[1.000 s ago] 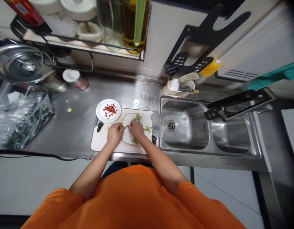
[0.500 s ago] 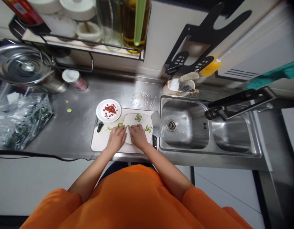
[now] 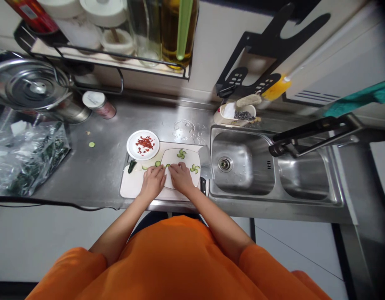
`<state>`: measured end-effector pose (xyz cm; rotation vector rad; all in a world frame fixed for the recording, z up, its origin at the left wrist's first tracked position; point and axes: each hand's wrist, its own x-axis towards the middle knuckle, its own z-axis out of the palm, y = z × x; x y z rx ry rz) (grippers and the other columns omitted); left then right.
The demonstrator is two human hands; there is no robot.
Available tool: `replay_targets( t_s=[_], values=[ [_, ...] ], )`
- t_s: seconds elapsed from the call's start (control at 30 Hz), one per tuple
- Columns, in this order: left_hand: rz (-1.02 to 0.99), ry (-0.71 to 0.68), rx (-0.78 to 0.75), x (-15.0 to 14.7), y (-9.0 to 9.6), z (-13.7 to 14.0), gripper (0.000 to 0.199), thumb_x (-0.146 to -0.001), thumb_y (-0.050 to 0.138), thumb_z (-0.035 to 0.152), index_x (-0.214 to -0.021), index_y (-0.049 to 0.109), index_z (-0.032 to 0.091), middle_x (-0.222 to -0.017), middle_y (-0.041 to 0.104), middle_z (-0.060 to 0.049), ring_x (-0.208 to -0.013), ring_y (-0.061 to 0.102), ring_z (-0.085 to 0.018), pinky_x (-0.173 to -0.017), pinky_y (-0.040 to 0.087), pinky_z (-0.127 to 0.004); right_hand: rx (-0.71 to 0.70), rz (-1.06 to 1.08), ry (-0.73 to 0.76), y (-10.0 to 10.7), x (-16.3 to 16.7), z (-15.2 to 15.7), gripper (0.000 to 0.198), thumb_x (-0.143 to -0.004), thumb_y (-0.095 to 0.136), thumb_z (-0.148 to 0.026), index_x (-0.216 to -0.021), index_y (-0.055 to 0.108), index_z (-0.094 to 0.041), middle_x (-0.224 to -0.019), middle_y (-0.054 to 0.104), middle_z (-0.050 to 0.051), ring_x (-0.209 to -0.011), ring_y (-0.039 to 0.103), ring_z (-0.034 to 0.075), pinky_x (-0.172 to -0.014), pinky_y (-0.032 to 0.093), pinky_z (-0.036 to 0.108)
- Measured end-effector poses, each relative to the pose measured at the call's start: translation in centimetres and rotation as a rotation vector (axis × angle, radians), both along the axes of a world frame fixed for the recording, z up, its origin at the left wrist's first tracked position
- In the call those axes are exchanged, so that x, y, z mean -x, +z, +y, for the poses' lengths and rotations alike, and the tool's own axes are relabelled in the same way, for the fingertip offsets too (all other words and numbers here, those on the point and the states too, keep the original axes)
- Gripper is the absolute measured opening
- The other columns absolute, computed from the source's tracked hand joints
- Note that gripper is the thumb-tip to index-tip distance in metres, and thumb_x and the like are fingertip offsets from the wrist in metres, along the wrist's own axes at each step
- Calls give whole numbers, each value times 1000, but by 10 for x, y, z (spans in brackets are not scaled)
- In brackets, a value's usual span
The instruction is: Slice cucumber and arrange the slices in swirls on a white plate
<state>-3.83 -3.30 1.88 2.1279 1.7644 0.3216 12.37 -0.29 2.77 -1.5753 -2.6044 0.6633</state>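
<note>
On the steel worktop, a white cutting board carries a squarish, round-cornered white plate with a thin dark rim. Curved green slices make pinwheels at its far and right sides. The left hand is at the plate's left edge, fingers close together and bent; the right hand lies over the plate, fingers curled. A small green piece sits by their tips; whether either hand pinches it, I cannot tell. More round slices and a dark green stub lie on the board, left of the plate.

A round white plate overlaps the board's far left corner, holding chopped red bits. A cleaver with a shiny flat blade lies along the right side. Behind the smooth metal sink, a pale tub holds wiry scouring mesh. Farther left, a crinkled clear bag contains leafy greens, near a lidded pot.
</note>
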Motion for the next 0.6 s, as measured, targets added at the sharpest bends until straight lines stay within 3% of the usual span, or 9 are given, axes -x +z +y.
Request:
replay_targets(
  t_s=[0.6],
  values=[
    [-20, 18, 10, 0, 1, 0, 37, -86, 46, 28, -119, 61, 19, -130, 54, -11, -110, 43, -30, -91, 37, -46, -1, 12, 0, -2, -1, 0, 37, -91, 39, -20, -125, 53, -19, -127, 51, 13, -112, 33, 29, -78, 38, 38]
  ],
)
